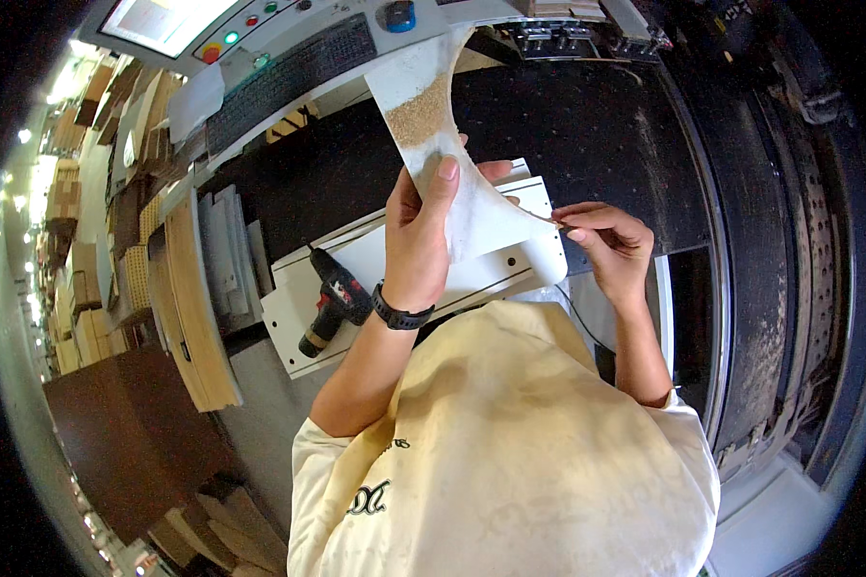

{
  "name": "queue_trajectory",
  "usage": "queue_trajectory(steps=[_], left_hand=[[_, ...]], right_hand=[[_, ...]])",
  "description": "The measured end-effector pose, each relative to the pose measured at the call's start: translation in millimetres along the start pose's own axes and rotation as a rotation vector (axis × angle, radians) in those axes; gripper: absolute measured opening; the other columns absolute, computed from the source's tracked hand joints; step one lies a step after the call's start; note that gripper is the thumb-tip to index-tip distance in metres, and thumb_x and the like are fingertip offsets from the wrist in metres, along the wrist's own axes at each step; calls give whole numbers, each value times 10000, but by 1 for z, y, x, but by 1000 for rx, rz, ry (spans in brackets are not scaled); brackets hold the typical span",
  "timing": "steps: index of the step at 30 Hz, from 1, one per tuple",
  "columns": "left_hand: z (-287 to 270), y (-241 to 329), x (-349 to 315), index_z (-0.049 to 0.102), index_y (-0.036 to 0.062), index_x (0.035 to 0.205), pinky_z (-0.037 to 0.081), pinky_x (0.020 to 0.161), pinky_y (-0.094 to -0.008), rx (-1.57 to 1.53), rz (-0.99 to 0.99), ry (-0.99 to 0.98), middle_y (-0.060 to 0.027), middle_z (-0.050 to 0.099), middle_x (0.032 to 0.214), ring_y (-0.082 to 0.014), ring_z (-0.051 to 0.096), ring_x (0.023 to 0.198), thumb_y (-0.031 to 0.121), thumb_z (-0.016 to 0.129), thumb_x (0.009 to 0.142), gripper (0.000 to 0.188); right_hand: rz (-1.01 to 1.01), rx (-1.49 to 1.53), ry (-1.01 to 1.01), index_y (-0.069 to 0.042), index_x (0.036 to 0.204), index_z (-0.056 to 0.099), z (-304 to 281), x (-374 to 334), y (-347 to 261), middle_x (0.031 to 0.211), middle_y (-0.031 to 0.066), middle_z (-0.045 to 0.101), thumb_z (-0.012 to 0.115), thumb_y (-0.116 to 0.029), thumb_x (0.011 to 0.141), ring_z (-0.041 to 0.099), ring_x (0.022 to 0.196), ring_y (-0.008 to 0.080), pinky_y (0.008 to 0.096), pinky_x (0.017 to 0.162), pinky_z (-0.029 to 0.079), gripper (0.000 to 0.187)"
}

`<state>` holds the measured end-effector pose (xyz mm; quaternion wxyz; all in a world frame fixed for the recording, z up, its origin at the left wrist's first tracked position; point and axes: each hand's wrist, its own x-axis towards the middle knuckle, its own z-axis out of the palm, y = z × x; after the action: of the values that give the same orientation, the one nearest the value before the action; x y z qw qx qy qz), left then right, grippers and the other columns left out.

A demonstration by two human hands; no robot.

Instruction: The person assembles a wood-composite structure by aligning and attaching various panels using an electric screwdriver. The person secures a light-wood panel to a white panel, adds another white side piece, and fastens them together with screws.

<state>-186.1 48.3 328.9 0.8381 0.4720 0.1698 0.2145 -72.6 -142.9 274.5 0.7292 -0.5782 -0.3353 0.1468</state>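
My left hand (425, 216) grips a white board (423, 173) with a concave curved edge, thumb on its face and fingers behind. A brown, grainy patch (421, 113) covers part of that face. At the right tip of the curve, my right hand (608, 240) pinches something small and dark against the edge; I cannot make out what it is. Below the board lie white panels (491, 272) with drilled holes and dark grooves, partly hidden by it. A black and red cordless drill (337, 300) rests on them, left of my left forearm.
Under the panels stretches a black machine bed (587, 115), with dark machine parts (770, 269) along the right. A keyboard (293, 82), a blue mouse (395, 15) and a screen (164, 21) sit at the upper left. Boards (194, 298) stand upright on the left.
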Motion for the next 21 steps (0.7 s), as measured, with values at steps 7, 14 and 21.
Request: queue_trajectory(steps=[7,14,21], left_hand=[[-9,11,-10,442,-10,1374,620,852,-427,-41,64,13,-275,665,1168,-333,699,1058,337,587,1031,509],[-14,12,-16,428,-13,1409,608,828,-441,5,82,26,-300,669,1161,-352,730,921,367,583,1024,563],[-10,12,-15,415,-20,1412,609,835,-428,-6,86,17,-301,666,1165,-344,722,958,349,571,1033,552]], right_hand=[[47,131,-122,31,1095,692,26,5,-18,1152,200,704,750,55,831,712,1027,270,371,892,585,271],[-68,56,-195,18,1014,723,33,17,-18,1103,211,708,787,47,795,690,1073,289,375,888,580,230],[-95,49,-159,20,1011,724,28,16,-14,1074,207,717,801,35,784,699,1038,283,364,884,572,240]])
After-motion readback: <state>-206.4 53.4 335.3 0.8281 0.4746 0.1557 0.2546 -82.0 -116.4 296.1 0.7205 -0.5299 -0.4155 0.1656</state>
